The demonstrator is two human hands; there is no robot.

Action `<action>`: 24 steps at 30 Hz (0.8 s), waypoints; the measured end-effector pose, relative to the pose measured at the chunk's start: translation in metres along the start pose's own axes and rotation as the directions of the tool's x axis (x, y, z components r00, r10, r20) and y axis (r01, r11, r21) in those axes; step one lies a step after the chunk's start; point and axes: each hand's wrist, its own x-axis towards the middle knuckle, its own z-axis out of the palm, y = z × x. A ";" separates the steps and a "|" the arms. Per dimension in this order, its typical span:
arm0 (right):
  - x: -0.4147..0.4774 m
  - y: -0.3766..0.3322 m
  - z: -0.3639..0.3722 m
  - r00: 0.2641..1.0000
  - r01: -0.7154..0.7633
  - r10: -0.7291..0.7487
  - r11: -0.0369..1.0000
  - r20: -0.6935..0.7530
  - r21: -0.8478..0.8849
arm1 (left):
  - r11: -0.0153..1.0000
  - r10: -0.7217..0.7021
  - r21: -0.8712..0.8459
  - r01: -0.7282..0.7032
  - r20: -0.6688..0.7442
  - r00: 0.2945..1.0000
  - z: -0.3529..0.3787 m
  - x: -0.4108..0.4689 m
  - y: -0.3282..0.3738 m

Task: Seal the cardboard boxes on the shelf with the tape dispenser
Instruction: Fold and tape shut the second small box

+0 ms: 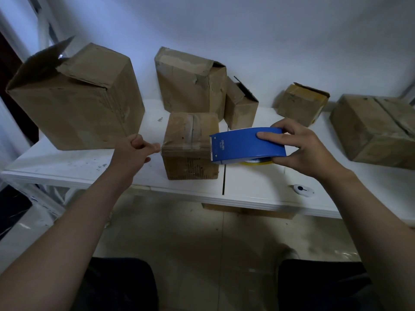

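Head view: dark trouser legs (116, 286) at the bottom edge, both bare forearms reaching forward over the white shelf (247, 194). A small white gadget (303, 190) lies near the shelf's front edge. Left hand (134, 151): fingers curled into a loose fist, nothing seen in its grasp, thumb tip at the upper left edge of the small cardboard box (190, 144). Right hand (301, 149): wrapped round the blue tape dispenser (247, 144), fingers over the top, thumb underneath; toothed end against the box's right top edge, clear tape across the lid. Yellow tape roll (258, 163) shows below the dispenser. Behind stand a large box (74, 104) with a raised flap, a tall box (188, 86), two small open boxes (240, 106) (301, 104) and a wide box (377, 129) far right.
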 end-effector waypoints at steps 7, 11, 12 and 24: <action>-0.010 0.008 -0.002 0.999 0.018 -0.019 0.999 -0.030 -0.033 | 1.000 0.017 -0.021 -0.018 -0.024 1.000 0.002 -0.001 -0.001; -0.020 0.016 -0.013 0.998 -0.017 0.012 0.996 -0.058 -0.084 | 0.997 -0.008 -0.084 0.001 -0.086 0.996 -0.013 0.005 -0.004; -0.023 0.019 -0.017 0.997 -0.032 0.025 0.995 -0.069 -0.098 | 0.996 -0.012 -0.086 0.005 -0.091 0.996 -0.017 0.006 -0.006; -0.026 0.025 -0.016 0.992 -0.083 0.072 0.991 -0.101 -0.101 | 0.993 -0.076 -0.102 0.067 -0.086 0.993 -0.003 0.004 -0.020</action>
